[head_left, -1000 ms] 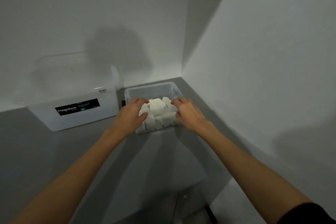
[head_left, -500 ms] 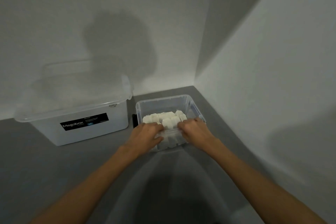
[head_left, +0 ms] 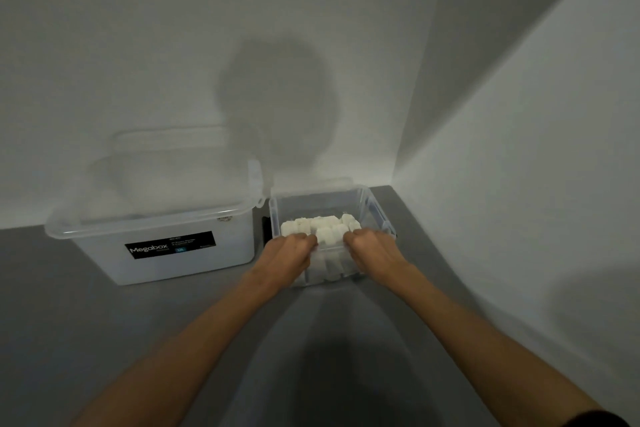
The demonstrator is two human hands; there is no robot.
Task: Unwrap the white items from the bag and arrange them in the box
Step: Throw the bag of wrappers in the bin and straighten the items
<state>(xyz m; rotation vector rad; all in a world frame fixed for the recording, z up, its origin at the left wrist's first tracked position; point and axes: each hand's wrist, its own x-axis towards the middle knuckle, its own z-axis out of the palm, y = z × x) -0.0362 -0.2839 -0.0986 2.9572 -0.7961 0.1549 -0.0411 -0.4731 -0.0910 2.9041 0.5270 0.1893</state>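
Observation:
A small clear plastic box (head_left: 377, 210) stands on the grey surface in the corner. Several white block-shaped items (head_left: 327, 227) are packed in its near half. My left hand (head_left: 285, 255) reaches over the box's near-left rim, its fingers curled down onto the white items. My right hand (head_left: 372, 250) does the same at the near-right rim, and a white block shows between the two hands. My fingertips are hidden inside the box. No bag is in view.
A large translucent lidded bin labelled Megabox (head_left: 162, 236) stands just left of the small box. White walls meet in a corner right behind and to the right of the box. The grey surface (head_left: 104, 340) stretches toward me.
Both hands have drawn back from over the middle of the items to the box's near rim, with fingers curled tighter. The camera view has tilted up, showing more wall.

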